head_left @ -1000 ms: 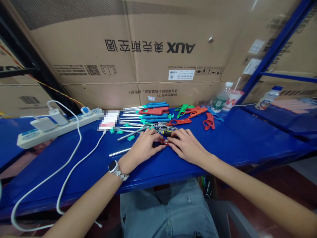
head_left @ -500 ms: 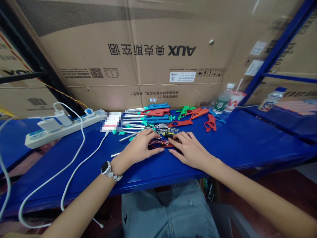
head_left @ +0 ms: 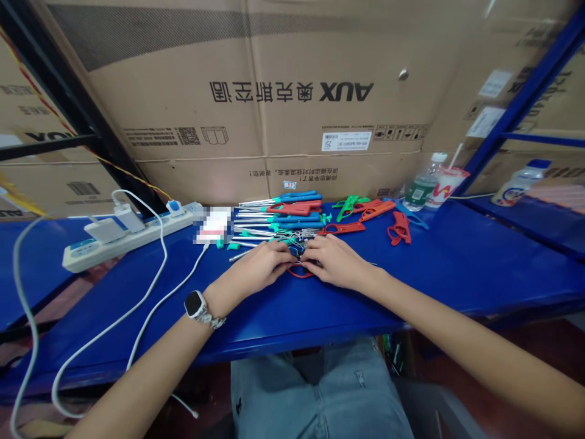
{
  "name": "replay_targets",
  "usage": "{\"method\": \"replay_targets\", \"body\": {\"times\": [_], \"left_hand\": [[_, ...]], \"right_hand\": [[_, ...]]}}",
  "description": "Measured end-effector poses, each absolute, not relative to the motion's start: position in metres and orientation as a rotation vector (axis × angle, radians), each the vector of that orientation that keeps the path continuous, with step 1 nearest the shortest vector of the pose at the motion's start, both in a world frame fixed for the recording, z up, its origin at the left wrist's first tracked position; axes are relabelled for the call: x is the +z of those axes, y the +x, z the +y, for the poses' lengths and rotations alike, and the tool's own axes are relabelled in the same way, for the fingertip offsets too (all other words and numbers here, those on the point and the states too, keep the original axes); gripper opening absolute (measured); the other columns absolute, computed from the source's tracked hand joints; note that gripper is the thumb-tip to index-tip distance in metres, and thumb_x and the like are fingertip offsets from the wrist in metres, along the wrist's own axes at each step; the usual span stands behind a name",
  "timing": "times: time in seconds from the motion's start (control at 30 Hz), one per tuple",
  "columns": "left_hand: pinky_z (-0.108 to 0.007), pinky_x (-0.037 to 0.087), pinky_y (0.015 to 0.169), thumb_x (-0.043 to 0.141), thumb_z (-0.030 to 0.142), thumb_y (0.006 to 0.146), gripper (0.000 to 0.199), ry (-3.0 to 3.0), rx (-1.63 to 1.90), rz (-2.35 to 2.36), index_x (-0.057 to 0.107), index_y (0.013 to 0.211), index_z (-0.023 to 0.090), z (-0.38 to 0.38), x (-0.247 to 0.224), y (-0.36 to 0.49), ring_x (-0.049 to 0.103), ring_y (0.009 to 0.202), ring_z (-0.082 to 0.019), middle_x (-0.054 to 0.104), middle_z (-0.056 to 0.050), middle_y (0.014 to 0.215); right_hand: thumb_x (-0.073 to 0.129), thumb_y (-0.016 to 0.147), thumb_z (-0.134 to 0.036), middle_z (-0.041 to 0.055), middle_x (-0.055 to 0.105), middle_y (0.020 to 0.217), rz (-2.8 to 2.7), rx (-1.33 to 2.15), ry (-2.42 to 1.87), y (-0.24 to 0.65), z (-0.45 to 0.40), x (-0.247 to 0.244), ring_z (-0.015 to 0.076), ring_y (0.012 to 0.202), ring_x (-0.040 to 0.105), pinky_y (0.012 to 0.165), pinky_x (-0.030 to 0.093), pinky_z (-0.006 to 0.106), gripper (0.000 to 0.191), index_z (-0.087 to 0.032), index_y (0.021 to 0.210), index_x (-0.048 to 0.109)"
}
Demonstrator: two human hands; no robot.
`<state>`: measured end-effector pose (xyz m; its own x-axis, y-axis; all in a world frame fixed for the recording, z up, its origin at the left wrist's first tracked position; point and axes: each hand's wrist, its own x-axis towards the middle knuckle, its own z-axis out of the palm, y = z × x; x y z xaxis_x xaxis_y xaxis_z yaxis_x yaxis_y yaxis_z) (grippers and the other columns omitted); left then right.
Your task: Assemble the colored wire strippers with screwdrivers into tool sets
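Note:
At the middle of the blue table, my left hand (head_left: 267,263) and my right hand (head_left: 337,258) meet over a red lighter casing (head_left: 300,273). The looped handle part of the casing shows between them; the rest lies under my fingers. My left thumb and fingers are pinched together at its left side. On its right side the bent fingers of my right hand press close together. Thin wires (head_left: 299,242) show just behind the fingertips, and any small part between them is hidden. Farther back lie several long lighters with metal tubes, among them a blue lighter (head_left: 299,218).
Red lighter casings (head_left: 399,228) and green casings (head_left: 350,207) lie right of the pile. A bottle (head_left: 418,190) and a cup (head_left: 445,188) stand at the back right. At left are a power strip (head_left: 137,235) and white cables (head_left: 158,262). Cardboard (head_left: 292,55) walls the back.
Both hands have drawn closer together over the red casing, and my right fingers now cover more of it. The yellow and black handle behind it is now hidden. The view has shifted slightly left.

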<state>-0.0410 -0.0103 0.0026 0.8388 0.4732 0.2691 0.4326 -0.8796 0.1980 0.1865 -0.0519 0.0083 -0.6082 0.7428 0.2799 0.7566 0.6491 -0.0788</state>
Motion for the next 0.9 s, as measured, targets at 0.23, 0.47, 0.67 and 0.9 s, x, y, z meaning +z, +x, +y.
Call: {"method": "replay_targets", "body": {"times": [0.23,0.47,0.67,0.9], "left_hand": [[-0.041,0.051,0.091,0.043,0.017,0.105,0.033,3.108,0.298,0.673,0.076,0.100,0.017,-0.009,0.015,-0.035,0.066,0.089,-0.023,0.069,-0.010,0.098],[-0.038,0.050,0.088,0.045,0.004,0.097,0.031,3.203,0.115,0.669,0.074,0.104,0.015,-0.004,0.018,-0.028,0.066,0.091,-0.023,0.070,-0.011,0.100],[-0.035,0.050,0.078,0.038,0.018,0.105,0.037,3.076,0.337,0.698,0.073,0.094,0.016,-0.006,0.010,-0.034,0.062,0.080,-0.020,0.066,-0.010,0.092],[-0.038,0.050,0.078,0.034,0.027,0.108,0.044,3.041,0.416,0.634,0.074,0.093,0.016,-0.006,0.007,-0.039,0.059,0.078,-0.021,0.062,-0.010,0.088]], "right_hand": [[0.059,0.100,-0.019,0.0096,0.073,0.097,-2.687,-0.134,-1.062,0.192,-0.045,0.008,0.0233,0.090,0.065,0.081,0.039,0.037,0.018,-0.016,0.095,0.075],[0.056,0.099,-0.014,0.0085,0.072,0.094,-2.701,-0.130,-1.043,0.191,-0.046,0.010,0.0209,0.082,0.062,0.076,0.037,0.036,0.020,-0.017,0.090,0.074],[0.060,0.099,-0.016,0.0063,0.071,0.092,-2.564,-0.057,-1.159,0.191,-0.051,0.002,0.0190,0.082,0.062,0.074,0.038,0.034,0.016,-0.017,0.091,0.073],[0.061,0.098,-0.017,0.0065,0.072,0.095,-2.471,-0.026,-1.172,0.192,-0.054,-0.003,0.0192,0.085,0.064,0.077,0.042,0.033,0.011,-0.017,0.092,0.070]]}}
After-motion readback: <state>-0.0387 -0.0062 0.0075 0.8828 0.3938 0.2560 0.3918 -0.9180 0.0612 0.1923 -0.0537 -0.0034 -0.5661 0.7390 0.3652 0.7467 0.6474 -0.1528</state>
